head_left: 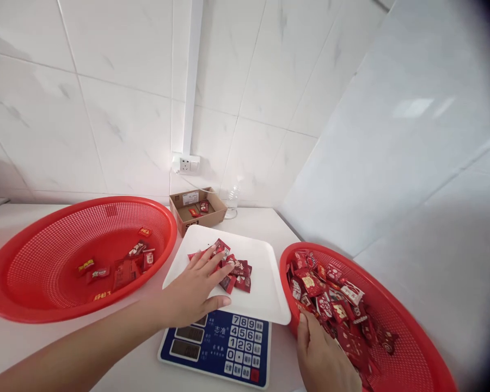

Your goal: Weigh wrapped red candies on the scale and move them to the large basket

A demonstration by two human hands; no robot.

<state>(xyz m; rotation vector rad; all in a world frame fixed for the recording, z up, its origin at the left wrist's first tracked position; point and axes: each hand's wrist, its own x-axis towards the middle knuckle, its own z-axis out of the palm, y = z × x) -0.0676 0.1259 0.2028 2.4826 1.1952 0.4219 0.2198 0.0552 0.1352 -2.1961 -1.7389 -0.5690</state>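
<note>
My left hand [200, 286] is spread over several small red candy packets [240, 268] in the white tray [261, 296] of a weighing scale [216, 348]. Its fingertips rest on the packets, the fingers apart. At the near left edge of the right red basket [408, 332], my right hand [326, 356] is closed on the rim, thumb showing; its other fingers are mostly hidden. That basket is tilted and holds many red and dark packets [330, 294]. The scale's blue keypad shows below the tray, while my left wrist passes close to its displays.
A larger red basket [165, 218] on the left contains a few scattered packets. Behind the tray stands an open cardboard box [206, 219] with small packets inside, beside a clear plastic bottle [233, 197]. A wall socket [185, 164] has a cable. Tiled walls bound the white table [257, 218].
</note>
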